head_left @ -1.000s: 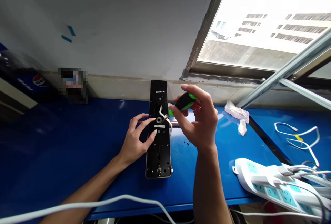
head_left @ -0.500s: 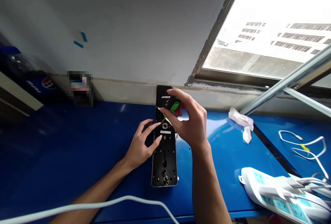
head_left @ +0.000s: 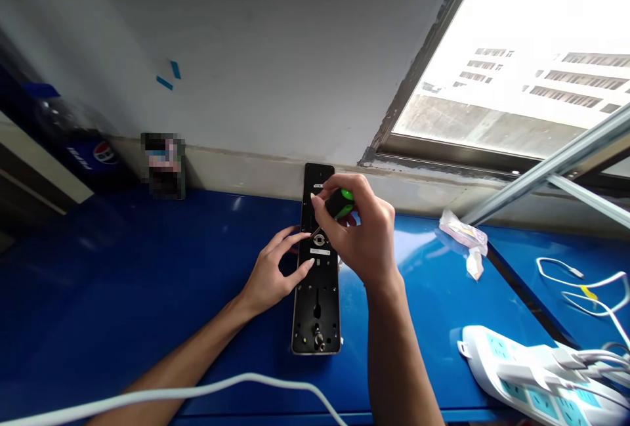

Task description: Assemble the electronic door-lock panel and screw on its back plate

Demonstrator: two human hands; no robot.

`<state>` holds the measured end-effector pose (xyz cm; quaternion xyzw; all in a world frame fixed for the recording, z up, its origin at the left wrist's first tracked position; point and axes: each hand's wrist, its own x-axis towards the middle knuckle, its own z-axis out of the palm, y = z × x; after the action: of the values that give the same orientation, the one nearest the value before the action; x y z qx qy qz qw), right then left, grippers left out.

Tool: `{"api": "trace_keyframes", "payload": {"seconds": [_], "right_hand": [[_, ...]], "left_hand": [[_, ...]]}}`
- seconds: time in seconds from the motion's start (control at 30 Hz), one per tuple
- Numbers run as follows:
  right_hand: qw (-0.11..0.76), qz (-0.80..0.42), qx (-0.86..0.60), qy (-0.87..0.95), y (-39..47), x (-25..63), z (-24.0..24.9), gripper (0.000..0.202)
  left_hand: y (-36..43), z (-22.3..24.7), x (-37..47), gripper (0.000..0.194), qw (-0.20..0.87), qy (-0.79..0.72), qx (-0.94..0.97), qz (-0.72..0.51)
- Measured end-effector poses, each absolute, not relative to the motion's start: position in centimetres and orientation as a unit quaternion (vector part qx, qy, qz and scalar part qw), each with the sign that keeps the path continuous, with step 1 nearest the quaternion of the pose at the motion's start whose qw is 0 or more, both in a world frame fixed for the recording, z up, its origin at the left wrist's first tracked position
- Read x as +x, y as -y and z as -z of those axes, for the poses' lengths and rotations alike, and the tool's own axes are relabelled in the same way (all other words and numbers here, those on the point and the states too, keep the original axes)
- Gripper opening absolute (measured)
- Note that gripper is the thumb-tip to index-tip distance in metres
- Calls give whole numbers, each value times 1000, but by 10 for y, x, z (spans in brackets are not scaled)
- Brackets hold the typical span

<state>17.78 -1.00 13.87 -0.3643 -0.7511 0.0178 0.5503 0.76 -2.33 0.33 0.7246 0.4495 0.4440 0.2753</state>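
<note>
A long black door-lock panel (head_left: pixel 317 308) lies lengthwise on the blue table, its far end close to the wall. My right hand (head_left: pixel 361 226) is closed round the green-and-black handle of a screwdriver (head_left: pixel 340 203). The screwdriver slants down to the left, its tip near the round metal hub at the panel's middle. My left hand (head_left: pixel 278 272) rests at the panel's left side with fingers apart. Its index fingertip is by the screwdriver's tip, and its thumb touches the panel below a white label. The exact spot under the tip is too small to make out.
A white power strip (head_left: pixel 536 373) with several plugs lies at the right front. Behind it are a coiled white cable (head_left: pixel 590 288) and a crumpled plastic packet (head_left: pixel 462 232). A cola bottle (head_left: pixel 88 150) stands at the left; a white cord (head_left: pixel 236 381) crosses the front.
The view has shifted slightly, moving the scene to the right. My right hand has turned on the screwdriver, with thumb and fingers now closer together. My left hand stays at the panel.
</note>
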Motion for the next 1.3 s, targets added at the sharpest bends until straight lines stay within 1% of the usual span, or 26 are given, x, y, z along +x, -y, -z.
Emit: {"api": "trace_keyframes", "payload": {"seconds": [0.1, 0.17, 0.23, 0.3, 0.33, 0.43, 0.53, 0.6, 0.63, 0.7, 0.73, 0.77, 0.8, 0.87, 0.9, 0.93, 0.97, 1.03, 1.13, 1.17, 1.2, 1.23, 1.3], "right_hand": [[497, -84, -340, 794, 18, 182, -148, 26], [475, -104, -346, 803, 22, 185, -154, 30], [470, -92, -367, 798, 22, 190, -159, 26], [472, -59, -393, 787, 19, 195, -163, 14], [471, -44, -404, 783, 17, 198, -164, 12], [472, -20, -414, 778, 10, 204, -168, 22], [470, -34, -398, 787, 7, 201, -171, 21], [461, -69, -373, 803, 6, 196, -173, 9], [453, -91, -358, 812, 6, 193, -174, 6], [431, -127, -336, 828, 7, 191, -177, 22], [421, -133, -331, 834, 7, 191, -178, 27], [414, -127, -331, 838, 7, 191, -179, 28], [413, -111, -335, 839, 7, 192, -179, 24], [426, -61, -349, 833, 5, 195, -178, 7], [435, -38, -355, 826, 4, 196, -177, 6], [442, -26, -358, 822, 3, 196, -176, 12], [446, -25, -358, 820, 3, 196, -175, 13], [440, -53, -349, 826, 5, 195, -175, 6], [411, -104, -337, 841, 10, 196, -178, 36], [401, -111, -336, 845, 11, 197, -179, 41], [394, -111, -337, 848, 12, 198, -179, 41], [393, -103, -341, 848, 12, 199, -179, 38], [405, -74, -353, 840, 11, 201, -178, 21]], "left_hand": [[22, -3, 8, 46, 298, -435, 713, -463], [22, -3, 7, 46, 310, -426, 709, -470], [21, -3, 7, 47, 309, -424, 708, -472], [22, -3, 7, 48, 301, -428, 710, -470], [22, -3, 7, 47, 299, -431, 711, -469], [22, -4, 7, 46, 297, -430, 711, -469], [22, -3, 8, 48, 305, -429, 707, -473], [22, -2, 8, 49, 312, -430, 700, -478], [22, -2, 8, 49, 313, -430, 696, -482], [21, -1, 8, 50, 311, -429, 694, -488], [21, -1, 8, 51, 309, -429, 694, -489], [21, -2, 8, 52, 307, -429, 696, -487], [21, -2, 8, 52, 306, -431, 698, -484], [21, -3, 7, 52, 308, -433, 700, -477], [21, -4, 7, 52, 309, -434, 700, -476], [21, -4, 7, 52, 310, -434, 700, -476], [21, -4, 7, 52, 311, -434, 699, -476], [21, -3, 7, 52, 313, -432, 696, -480], [21, -2, 7, 52, 319, -428, 692, -487], [21, -2, 7, 52, 321, -428, 690, -488], [22, -2, 7, 52, 323, -428, 688, -488], [22, -3, 7, 52, 325, -429, 686, -489], [23, -4, 8, 52, 331, -431, 681, -490]]}}
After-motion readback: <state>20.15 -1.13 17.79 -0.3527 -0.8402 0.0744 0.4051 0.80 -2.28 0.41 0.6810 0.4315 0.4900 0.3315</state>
